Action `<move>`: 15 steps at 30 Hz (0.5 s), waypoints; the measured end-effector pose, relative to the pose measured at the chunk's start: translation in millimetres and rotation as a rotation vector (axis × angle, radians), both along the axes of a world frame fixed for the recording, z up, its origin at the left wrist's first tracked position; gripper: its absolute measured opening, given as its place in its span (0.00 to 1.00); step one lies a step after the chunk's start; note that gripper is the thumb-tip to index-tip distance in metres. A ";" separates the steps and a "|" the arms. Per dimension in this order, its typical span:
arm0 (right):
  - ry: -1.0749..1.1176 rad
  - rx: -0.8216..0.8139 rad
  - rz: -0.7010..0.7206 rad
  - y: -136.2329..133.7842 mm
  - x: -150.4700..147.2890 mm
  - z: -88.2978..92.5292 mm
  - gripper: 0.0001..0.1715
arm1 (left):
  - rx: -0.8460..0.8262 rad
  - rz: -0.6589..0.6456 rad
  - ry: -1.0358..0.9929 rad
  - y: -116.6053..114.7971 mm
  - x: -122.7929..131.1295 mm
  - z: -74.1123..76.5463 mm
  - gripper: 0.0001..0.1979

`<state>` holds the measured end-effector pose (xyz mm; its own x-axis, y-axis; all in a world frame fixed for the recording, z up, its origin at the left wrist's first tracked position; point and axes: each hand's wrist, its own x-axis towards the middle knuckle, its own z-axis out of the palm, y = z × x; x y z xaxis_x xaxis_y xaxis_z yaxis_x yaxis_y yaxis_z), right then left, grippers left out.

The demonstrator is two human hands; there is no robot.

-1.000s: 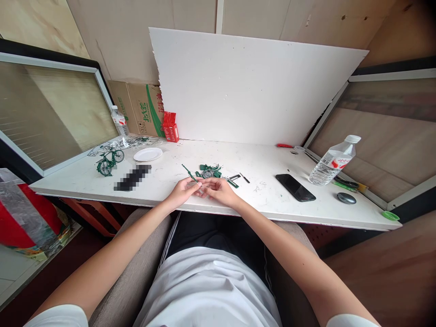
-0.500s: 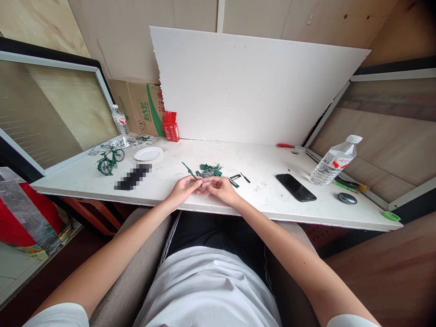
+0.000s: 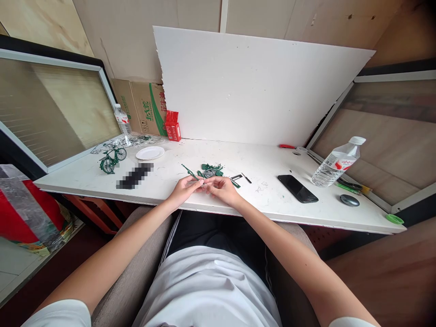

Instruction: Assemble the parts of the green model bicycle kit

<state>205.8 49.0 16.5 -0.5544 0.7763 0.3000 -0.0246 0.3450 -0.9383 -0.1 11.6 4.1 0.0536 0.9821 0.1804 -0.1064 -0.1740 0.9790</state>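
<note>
My left hand [image 3: 185, 189] and my right hand [image 3: 223, 189] meet fingertip to fingertip at the front edge of the white table [image 3: 262, 200]. Between the fingers they pinch a tiny part, too small to name. Just beyond the hands lies a heap of green model bicycle parts [image 3: 209, 171] with a small wheel in it. A thin green rod [image 3: 188, 171] lies to the left of that heap.
A finished green model bicycle [image 3: 111, 159] and a white plate [image 3: 150, 153] stand at the left. A black phone [image 3: 297, 188], a water bottle [image 3: 337, 161] and a dark oval object [image 3: 349, 200] lie at the right. A white board [image 3: 255, 86] leans behind.
The hands stay together at the table's front edge with only slight finger movement. The view has drifted a little to the right.
</note>
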 end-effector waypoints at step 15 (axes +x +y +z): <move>-0.046 0.018 -0.033 2.2 -0.1 -2.1 0.20 | 0.017 0.174 -0.032 -1.2 3.1 -0.1 0.31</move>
